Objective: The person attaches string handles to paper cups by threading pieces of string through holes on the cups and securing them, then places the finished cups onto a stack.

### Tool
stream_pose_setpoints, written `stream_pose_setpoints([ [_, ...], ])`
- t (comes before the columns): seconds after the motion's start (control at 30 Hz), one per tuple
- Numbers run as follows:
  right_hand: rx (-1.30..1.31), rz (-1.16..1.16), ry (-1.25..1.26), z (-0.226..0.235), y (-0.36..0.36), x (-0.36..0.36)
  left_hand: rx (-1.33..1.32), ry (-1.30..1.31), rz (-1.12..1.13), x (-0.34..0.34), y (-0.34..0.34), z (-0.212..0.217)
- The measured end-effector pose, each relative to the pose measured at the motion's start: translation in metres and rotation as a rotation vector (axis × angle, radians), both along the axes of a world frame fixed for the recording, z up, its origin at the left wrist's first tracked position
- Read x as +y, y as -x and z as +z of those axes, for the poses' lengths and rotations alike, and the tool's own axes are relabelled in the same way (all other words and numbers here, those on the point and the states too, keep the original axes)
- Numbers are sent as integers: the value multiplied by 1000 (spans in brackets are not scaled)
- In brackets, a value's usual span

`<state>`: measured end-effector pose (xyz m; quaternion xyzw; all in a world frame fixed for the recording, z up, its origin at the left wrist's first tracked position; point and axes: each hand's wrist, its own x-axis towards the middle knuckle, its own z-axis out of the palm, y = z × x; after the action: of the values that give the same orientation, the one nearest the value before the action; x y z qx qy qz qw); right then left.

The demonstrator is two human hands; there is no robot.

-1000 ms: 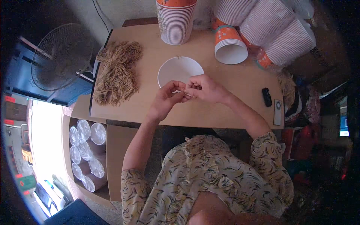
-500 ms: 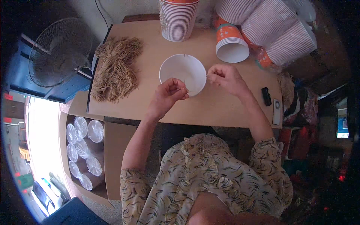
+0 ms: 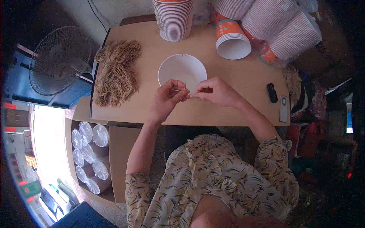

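A white paper bucket (image 3: pixel 178 70) stands open-end up mid-table, with a small loop of tan twine (image 3: pixel 183 54) at its far rim. Just in front of its near rim, my left hand (image 3: pixel 169 99) is closed in a pinch on a thin strand of twine, barely visible against the white. Close to its right, almost touching, my right hand (image 3: pixel 217 92) also pinches, with a wisp of the strand at its fingertips. To the left lies a thick bundle of tan twine (image 3: pixel 117 74).
A tall stack of paper buckets (image 3: pixel 175 21) stands at the back. Wrapped stacks (image 3: pixel 291 38) and an orange bucket (image 3: pixel 232 40) lie back right. A black object (image 3: pixel 272 93) rests near the right edge. A carton (image 3: pixel 118 163) of plastic-wrapped pieces and a fan (image 3: pixel 61 60) are at left.
My right hand has come left and down from the bucket's right side to meet my left hand. The left hand keeps its pinch. The whole view has shifted slightly.
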<state>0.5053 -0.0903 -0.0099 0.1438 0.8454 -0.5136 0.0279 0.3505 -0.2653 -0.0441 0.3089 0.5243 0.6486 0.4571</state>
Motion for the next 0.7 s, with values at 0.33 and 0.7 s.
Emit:
stream_pose_setpoints([
  [0.33,-49,-23,301,7,8,-11,19,-16,-16,-2,2,-5],
  [0.7,261,41,-73,6,12,-10,23,15,-34,-8,5,5],
])
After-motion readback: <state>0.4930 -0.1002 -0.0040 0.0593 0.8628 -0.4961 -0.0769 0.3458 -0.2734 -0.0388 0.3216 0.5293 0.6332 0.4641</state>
